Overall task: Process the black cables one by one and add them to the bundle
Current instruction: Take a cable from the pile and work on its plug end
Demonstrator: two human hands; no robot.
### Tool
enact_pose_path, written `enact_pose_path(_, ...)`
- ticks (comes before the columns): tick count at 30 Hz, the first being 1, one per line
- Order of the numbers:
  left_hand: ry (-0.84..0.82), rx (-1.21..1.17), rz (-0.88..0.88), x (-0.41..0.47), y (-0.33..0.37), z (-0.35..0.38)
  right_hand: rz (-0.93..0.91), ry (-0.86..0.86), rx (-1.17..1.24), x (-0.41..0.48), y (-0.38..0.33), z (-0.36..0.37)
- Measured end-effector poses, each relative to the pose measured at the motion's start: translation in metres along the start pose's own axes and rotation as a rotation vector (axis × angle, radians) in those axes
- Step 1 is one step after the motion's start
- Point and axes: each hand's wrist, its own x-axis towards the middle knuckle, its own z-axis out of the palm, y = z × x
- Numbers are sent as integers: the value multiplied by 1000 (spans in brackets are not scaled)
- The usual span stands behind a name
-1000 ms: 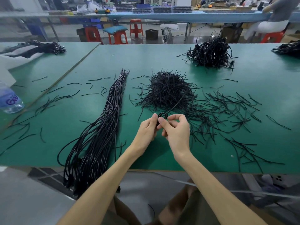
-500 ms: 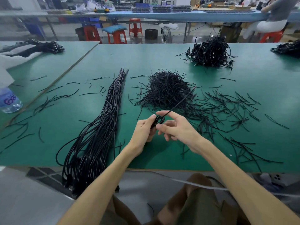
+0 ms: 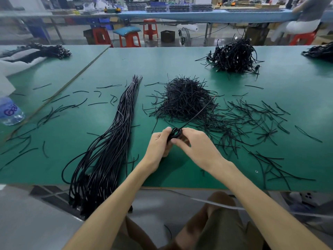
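Note:
Both hands meet above the green table [image 3: 180, 62], near its front edge. My left hand [image 3: 159, 143] and my right hand [image 3: 196, 145] pinch a small coiled black cable [image 3: 175, 133] between their fingertips. One loose end of that cable sticks up and to the right over a heap of short black ties [image 3: 185, 98]. The long bundle of straightened black cables [image 3: 108, 141] lies to the left of my hands and hangs over the front edge. A pile of coiled black cables [image 3: 232, 56] sits at the back right.
Loose black ties [image 3: 252, 120] are scattered right of my hands and across the left side of the table. A plastic water bottle [image 3: 10, 112] lies at the far left. Another cable pile [image 3: 319, 51] sits at the right edge. Red stools [image 3: 129, 37] stand beyond the table.
The cable's loose end has swung out further to the right. My right hand has shifted and its fingers now close more tightly over the coil beside my left hand.

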Motion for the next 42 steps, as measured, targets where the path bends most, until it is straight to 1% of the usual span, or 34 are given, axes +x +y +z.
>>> enact_pose_path(4,2,-5,3,0,0,-1,-61,71,76,-1,0,1)
enact_pose_path(8,-4,-20,12,-1,0,-2,-103,132,82,-3,1,5)
enact_pose_path(12,6,-19,45,-2,-1,-1,-50,248,108,-6,0,13)
enact_pose_path(16,73,121,149,-3,-1,3,58,349,127,-3,-4,19)
enact_pose_path(19,72,259,226,-5,11,-1,62,403,155,1,-9,18)
enact_pose_path(21,16,324,247,-6,25,-6,47,399,187,2,-11,16)
enact_pose_path(22,-38,335,236,-7,33,-10,40,389,209,2,-12,14)
enact_pose_path(25,-246,297,170,-13,52,-22,-20,361,242,1,-14,7)
enact_pose_path(27,-338,266,146,-17,61,-29,-79,342,235,1,-17,1)
enact_pose_path(29,-362,234,134,-18,63,-32,-105,336,224,2,-17,-2)
enact_pose_path(35,-336,150,107,-13,53,-31,-97,314,111,0,-7,0)
enact_pose_path(39,-435,184,142,-16,51,-30,-84,317,115,-6,-2,2)
enact_pose_path(42,-520,258,156,-17,58,-36,-87,319,136,-9,-2,0)
